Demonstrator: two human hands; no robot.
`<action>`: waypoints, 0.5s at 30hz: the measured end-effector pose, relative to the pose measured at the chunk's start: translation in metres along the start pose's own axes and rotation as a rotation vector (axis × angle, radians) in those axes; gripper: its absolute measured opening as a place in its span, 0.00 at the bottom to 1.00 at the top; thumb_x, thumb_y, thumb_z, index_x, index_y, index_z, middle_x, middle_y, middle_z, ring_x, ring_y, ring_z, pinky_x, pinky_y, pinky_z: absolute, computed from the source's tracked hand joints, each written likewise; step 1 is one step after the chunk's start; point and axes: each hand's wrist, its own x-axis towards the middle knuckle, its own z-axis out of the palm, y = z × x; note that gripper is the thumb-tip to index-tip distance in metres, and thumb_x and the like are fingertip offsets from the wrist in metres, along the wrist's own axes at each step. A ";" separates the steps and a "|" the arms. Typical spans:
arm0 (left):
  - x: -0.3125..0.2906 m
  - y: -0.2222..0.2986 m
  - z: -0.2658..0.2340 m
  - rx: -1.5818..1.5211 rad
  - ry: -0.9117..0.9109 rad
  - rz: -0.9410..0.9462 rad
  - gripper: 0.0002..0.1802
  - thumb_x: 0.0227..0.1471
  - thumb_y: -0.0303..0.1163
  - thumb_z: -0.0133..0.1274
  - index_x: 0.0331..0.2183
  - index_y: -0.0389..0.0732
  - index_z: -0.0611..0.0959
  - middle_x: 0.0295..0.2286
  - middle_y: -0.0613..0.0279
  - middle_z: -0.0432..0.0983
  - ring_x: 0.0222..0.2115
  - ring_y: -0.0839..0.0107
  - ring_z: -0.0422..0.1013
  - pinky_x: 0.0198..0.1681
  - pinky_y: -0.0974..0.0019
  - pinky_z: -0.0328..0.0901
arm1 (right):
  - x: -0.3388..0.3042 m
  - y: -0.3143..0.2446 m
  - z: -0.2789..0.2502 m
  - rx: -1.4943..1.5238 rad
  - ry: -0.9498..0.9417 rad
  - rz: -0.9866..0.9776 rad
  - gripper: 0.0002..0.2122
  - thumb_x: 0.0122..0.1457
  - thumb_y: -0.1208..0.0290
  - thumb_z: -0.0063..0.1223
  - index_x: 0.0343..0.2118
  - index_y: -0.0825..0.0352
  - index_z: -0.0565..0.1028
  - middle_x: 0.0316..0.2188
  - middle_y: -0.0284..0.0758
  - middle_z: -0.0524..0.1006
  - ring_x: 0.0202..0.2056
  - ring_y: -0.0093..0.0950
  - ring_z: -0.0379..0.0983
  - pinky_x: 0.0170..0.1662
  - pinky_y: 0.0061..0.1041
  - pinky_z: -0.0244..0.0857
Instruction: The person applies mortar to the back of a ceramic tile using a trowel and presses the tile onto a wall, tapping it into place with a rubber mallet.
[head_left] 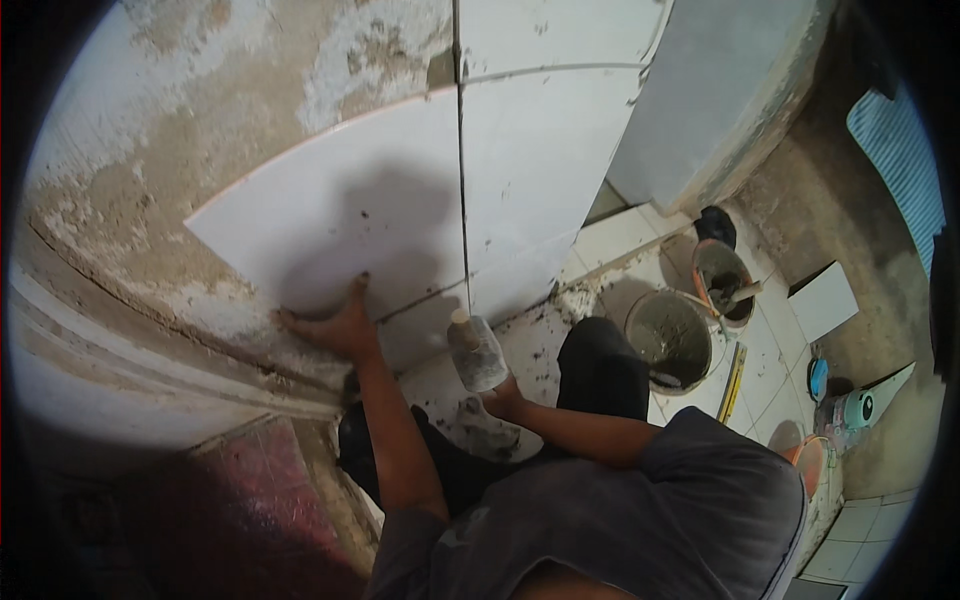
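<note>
At the far left, from ten o'clock down to eight, rough bare wall [130,190] borders the work. At nine o'clock the left hand [345,328] is spread, thumb on the face of the white tile [330,220] and fingers at its lower-left edge, bracing rather than clamping. The tile lies against the wall toward ten o'clock. Its right edge meets a dark joint beside the neighbouring tile [535,150]; its upper edge borders raw wall.

Just below centre, the right hand [507,400], well apart from the left, is closed around a mallet [478,360]; whether the head touches anything cannot be told. The step in hand seems to be seating the tile. The next move likely calls for light taps with the left fingers clear and the joint kept even.

Open room lies mostly across the tile's face. Toward four o'clock a knee [603,370] crowds the swing, with a mortar bucket [648,312] beyond it at three.
</note>
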 end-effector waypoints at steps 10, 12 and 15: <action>0.002 0.012 -0.003 -0.288 -0.104 -0.055 0.71 0.25 0.37 0.75 0.58 0.26 0.41 0.54 0.41 0.52 0.56 0.54 0.54 0.60 0.57 0.52 | -0.096 0.137 0.031 -0.846 -1.034 0.497 0.16 0.54 0.58 0.52 0.40 0.65 0.75 0.38 0.42 0.76 0.40 0.42 0.74 0.41 0.39 0.68; 0.001 0.012 -0.001 -0.297 -0.094 -0.078 0.71 0.25 0.35 0.75 0.58 0.26 0.41 0.55 0.42 0.50 0.56 0.54 0.54 0.61 0.58 0.52 | -0.100 0.147 0.037 -0.831 -1.012 0.519 0.15 0.53 0.60 0.52 0.39 0.64 0.77 0.35 0.41 0.78 0.38 0.42 0.75 0.41 0.38 0.68; 0.000 0.010 -0.001 -0.349 -0.096 -0.087 0.68 0.25 0.31 0.74 0.58 0.26 0.43 0.56 0.41 0.47 0.58 0.54 0.50 0.61 0.57 0.50 | -0.068 0.121 0.043 -0.757 -0.611 0.627 0.13 0.54 0.60 0.52 0.34 0.65 0.78 0.32 0.43 0.78 0.37 0.42 0.75 0.40 0.38 0.68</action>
